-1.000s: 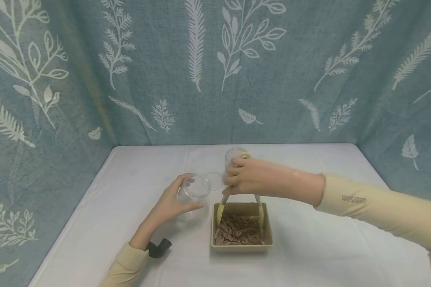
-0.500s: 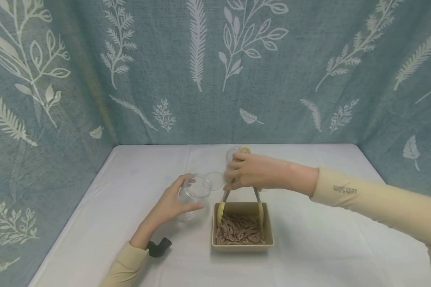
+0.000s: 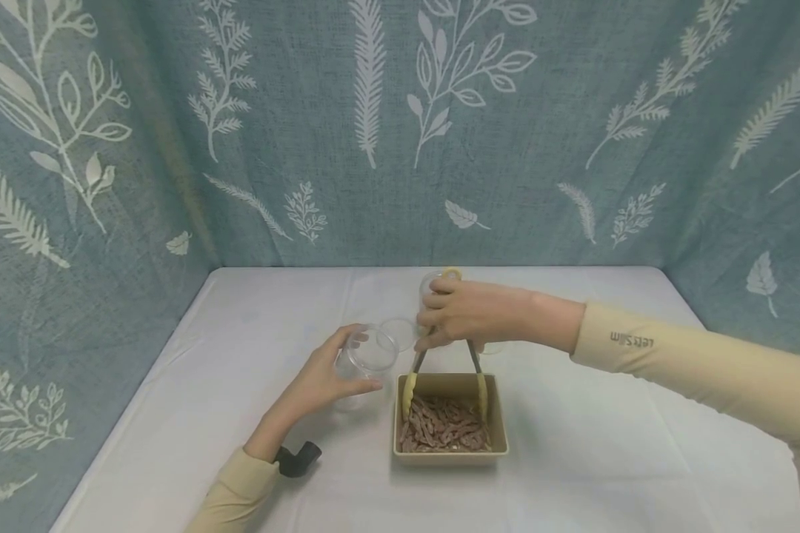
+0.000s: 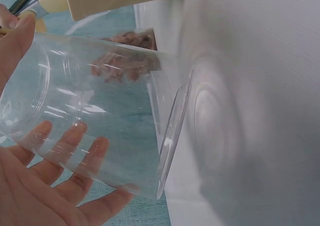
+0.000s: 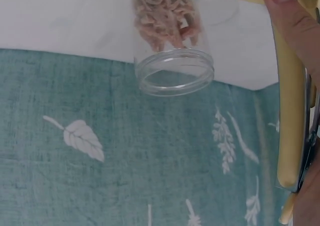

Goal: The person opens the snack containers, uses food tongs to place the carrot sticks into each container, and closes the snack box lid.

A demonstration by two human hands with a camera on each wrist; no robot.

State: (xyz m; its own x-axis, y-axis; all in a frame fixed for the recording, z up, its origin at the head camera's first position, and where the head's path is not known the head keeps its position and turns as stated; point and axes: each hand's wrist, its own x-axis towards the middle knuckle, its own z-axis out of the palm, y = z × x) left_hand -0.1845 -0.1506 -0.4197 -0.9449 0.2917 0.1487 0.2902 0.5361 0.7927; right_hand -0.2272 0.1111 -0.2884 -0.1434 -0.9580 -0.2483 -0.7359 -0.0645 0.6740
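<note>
In the head view my left hand (image 3: 320, 377) grips a clear plastic jar (image 3: 352, 364), its thumb and fingers spread around the wall. The left wrist view shows nothing inside this jar (image 4: 120, 111). My right hand (image 3: 463, 314) holds tongs (image 3: 410, 396) with yellow tips and handles, pointing down into a beige rectangular tub (image 3: 450, 459). Strips of brown meat (image 3: 447, 429) cover the tub's bottom. The tong tips stand apart, one near each side wall. A yellow handle (image 5: 290, 121) of the tongs lies along my thumb in the right wrist view.
Behind my right hand stands a second clear jar (image 3: 430, 286), partly hidden; meat strips (image 5: 167, 11) show in it in the right wrist view. A clear round lid (image 3: 397, 334) lies beside it. A black curved piece (image 3: 298, 459) sits by my left cuff. A leaf-patterned curtain (image 3: 373, 207) encloses the table.
My right hand has shifted slightly left and away from me, and the tong tips stay apart in the tub. My left hand and its jar have moved only slightly right.
</note>
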